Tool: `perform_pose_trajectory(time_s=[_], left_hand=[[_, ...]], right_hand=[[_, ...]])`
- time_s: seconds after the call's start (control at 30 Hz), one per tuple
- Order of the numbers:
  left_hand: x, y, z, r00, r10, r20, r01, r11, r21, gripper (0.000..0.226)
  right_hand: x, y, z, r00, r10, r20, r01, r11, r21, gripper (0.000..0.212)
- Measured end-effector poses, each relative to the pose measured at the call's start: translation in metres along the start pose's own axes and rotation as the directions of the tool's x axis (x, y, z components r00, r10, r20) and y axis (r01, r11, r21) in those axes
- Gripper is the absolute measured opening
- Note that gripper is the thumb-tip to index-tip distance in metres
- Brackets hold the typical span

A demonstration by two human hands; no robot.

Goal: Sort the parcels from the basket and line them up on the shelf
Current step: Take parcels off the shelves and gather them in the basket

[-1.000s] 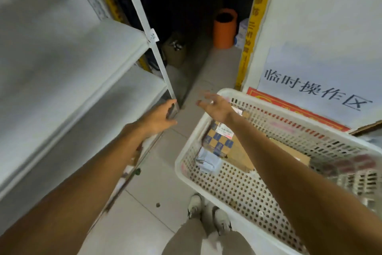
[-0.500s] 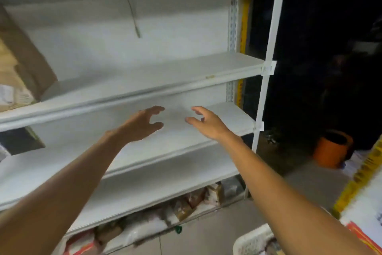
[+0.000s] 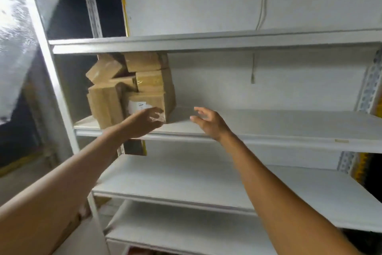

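My right fingers [image 3: 203,111] spread, empty, above bare shelf [image 3: 279,124]. My left fingers [image 3: 154,112] loosely bent, holding nothing, at labelled parcel [image 3: 144,101] fronting the crooked parcel stack [image 3: 128,81], shelf's left end. Risk: a careless nudge tips the stack off the edge.

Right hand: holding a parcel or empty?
Empty. The right hand is open with fingers spread, over the shelf and apart from the parcels.

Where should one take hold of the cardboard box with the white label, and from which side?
Probably grip the labelled box by its right face and front bottom edge, coming from the front right: that face is free, while another box stands against its left and more boxes rest on top.
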State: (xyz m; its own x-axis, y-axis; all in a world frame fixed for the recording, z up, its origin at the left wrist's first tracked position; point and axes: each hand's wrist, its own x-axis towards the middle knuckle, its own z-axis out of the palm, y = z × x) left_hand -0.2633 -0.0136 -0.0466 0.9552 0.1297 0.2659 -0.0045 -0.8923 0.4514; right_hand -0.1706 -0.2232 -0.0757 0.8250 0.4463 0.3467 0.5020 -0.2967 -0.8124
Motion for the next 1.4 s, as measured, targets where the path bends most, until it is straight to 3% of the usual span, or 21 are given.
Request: perform_pose_trajectory(time_s=[0.1,0.3,0.5,0.67,0.9,1.03,1.1,1.23,1.4], left_hand=[[-0.001,-0.033,-0.029,0.998,-0.065,-0.021,0.063,0.995,-0.076,0.034],[0.005,-0.079,-0.049,0.988,-0.144,-0.057,0.140,0.988,-0.064,0.035],[0.037,-0.111,-0.045,0.986,-0.137,-0.091,0.141,0.989,0.042,0.044],[0.090,-0.139,-0.034,0.980,-0.139,-0.141,0.141,0.990,0.008,0.051],[0.170,-0.168,-0.017,0.966,-0.026,-0.257,0.080,0.976,0.203,0.065],[0.196,-0.179,-0.002,0.962,0.014,-0.272,0.103,0.906,0.410,0.071],[0.205,-0.181,0.002,0.965,0.045,-0.259,0.098,0.852,0.514,0.076],[0.216,-0.183,0.001,0.965,0.078,-0.251,0.079,0.824,0.562,0.072],[0.214,-0.182,0.007,0.951,0.125,-0.284,0.088,0.769,0.633,0.067]], right_hand=[[0.025,-0.018,0.032,0.999,-0.030,0.029,0.030,1.000,-0.002,0.050],[0.071,-0.024,0.075,0.994,-0.043,0.102,0.047,0.998,-0.037,0.054],[0.123,-0.004,0.101,0.991,-0.042,0.128,0.046,0.999,-0.028,0.053],[0.181,0.023,0.111,0.991,-0.028,0.129,0.029,1.000,-0.010,0.053],[0.259,0.052,0.125,0.993,0.018,0.116,-0.028,0.995,0.091,0.073],[0.279,0.064,0.140,0.994,0.056,0.092,-0.073,0.978,0.196,0.085],[0.283,0.070,0.145,0.996,0.063,0.071,-0.077,0.970,0.229,0.080],[0.281,0.071,0.150,0.998,0.054,0.040,-0.064,0.938,0.342,0.054],[0.272,0.069,0.155,0.999,0.040,-0.037,-0.021,0.915,0.403,0.046]])
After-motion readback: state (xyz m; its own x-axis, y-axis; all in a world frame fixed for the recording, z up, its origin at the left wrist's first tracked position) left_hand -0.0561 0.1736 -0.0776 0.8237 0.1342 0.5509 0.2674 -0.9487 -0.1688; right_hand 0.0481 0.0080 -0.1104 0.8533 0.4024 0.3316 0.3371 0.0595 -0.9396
